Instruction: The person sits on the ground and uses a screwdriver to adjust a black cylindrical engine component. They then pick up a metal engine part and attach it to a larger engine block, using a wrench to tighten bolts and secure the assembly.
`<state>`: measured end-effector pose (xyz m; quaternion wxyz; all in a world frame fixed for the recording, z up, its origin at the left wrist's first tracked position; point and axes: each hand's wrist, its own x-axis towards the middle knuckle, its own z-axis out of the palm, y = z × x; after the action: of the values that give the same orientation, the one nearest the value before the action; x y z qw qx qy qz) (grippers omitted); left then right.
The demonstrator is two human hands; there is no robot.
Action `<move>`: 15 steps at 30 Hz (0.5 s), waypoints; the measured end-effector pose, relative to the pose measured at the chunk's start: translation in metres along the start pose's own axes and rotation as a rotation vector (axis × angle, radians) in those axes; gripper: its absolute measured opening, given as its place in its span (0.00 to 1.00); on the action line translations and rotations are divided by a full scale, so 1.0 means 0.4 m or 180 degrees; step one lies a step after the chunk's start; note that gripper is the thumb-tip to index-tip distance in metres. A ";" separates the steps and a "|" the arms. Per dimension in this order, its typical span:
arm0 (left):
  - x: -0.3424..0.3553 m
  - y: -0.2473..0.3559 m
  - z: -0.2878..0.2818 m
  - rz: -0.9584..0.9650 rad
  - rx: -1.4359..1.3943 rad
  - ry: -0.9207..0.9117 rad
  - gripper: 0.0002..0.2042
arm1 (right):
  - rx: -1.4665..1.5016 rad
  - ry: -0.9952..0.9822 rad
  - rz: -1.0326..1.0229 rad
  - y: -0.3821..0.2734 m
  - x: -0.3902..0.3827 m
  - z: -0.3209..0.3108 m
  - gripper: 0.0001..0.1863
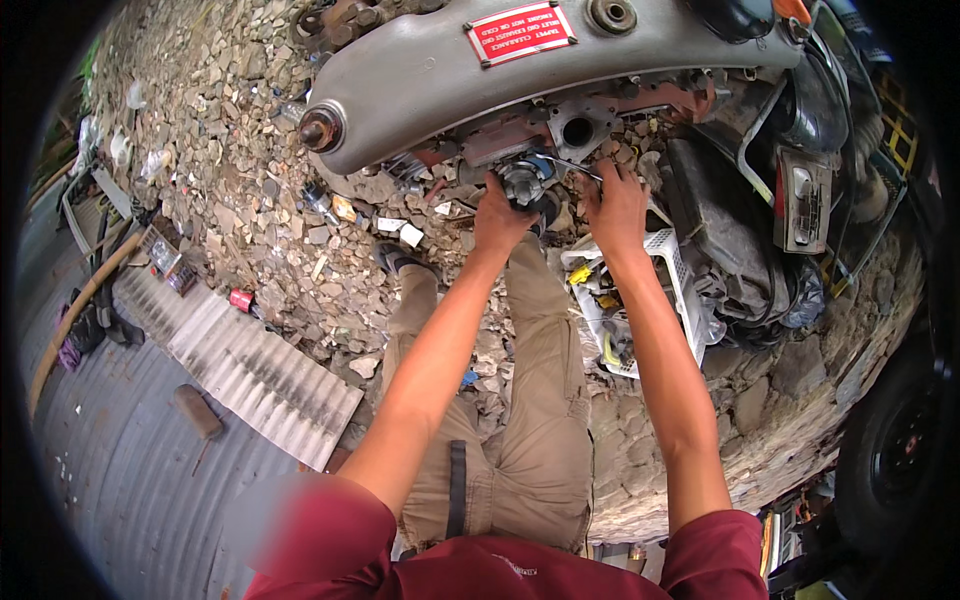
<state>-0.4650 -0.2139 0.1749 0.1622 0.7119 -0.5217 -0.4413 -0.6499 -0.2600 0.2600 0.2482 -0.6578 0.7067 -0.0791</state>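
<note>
My left hand (499,218) is closed round the side of a metal engine part (521,184) with a blue section, just below the engine's edge. In my right hand (618,207) is a slim shiny tool that looks like a wrench (572,166); its far end reaches the blue section. Above both hands lies the engine, with a long grey valve cover (420,85) carrying a red label plate (520,32). A flange with a round dark port (577,132) sticks out of its near side. My fingers partly hide the metal part and the wrench's near end.
A white plastic crate (686,300) with yellow-handled items stands right of my legs. Beyond it lie a black case (715,205) and a vehicle lamp (803,200). Stony ground (230,150) spreads left, with corrugated sheets (245,370) and a red can (241,300). A tyre (890,450) sits far right.
</note>
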 end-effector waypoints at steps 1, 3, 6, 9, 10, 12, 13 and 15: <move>-0.002 -0.001 0.003 -0.0025 0.0020 -0.0032 0.47 | -0.0005 -0.0012 -0.0004 -0.007 -0.005 -0.011 0.11; 0.002 -0.007 0.000 -0.0096 0.0029 -0.0136 0.46 | -0.0011 -0.0024 -0.0007 -0.030 -0.010 -0.022 0.11; 0.003 -0.016 0.007 0.0014 -0.0131 -0.0084 0.42 | -0.0005 -0.0004 -0.0180 -0.063 -0.001 -0.004 0.10; 0.007 -0.066 0.043 0.0146 -0.0624 0.0001 0.40 | -0.0026 -0.0106 -0.0275 -0.098 0.017 0.016 0.11; 0.011 -0.076 0.052 0.0177 -0.0836 0.0014 0.40 | -0.0046 -0.0157 -0.0256 -0.109 0.023 0.016 0.11; 0.012 -0.087 0.067 0.0057 -0.1000 -0.0025 0.42 | -0.0079 -0.0218 -0.0240 -0.125 0.027 0.012 0.11; 0.012 -0.090 0.071 0.0025 -0.1071 -0.0023 0.43 | -0.0092 -0.0228 -0.0244 -0.131 0.028 0.009 0.12; 0.016 -0.094 0.077 0.0001 -0.1202 0.0001 0.45 | -0.0092 -0.0247 -0.0268 -0.139 0.028 0.009 0.14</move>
<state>-0.4666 -0.1974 0.1290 0.2931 0.6688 -0.4297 -0.5311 -0.5989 -0.2771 0.2786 0.2623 -0.6931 0.6693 -0.0537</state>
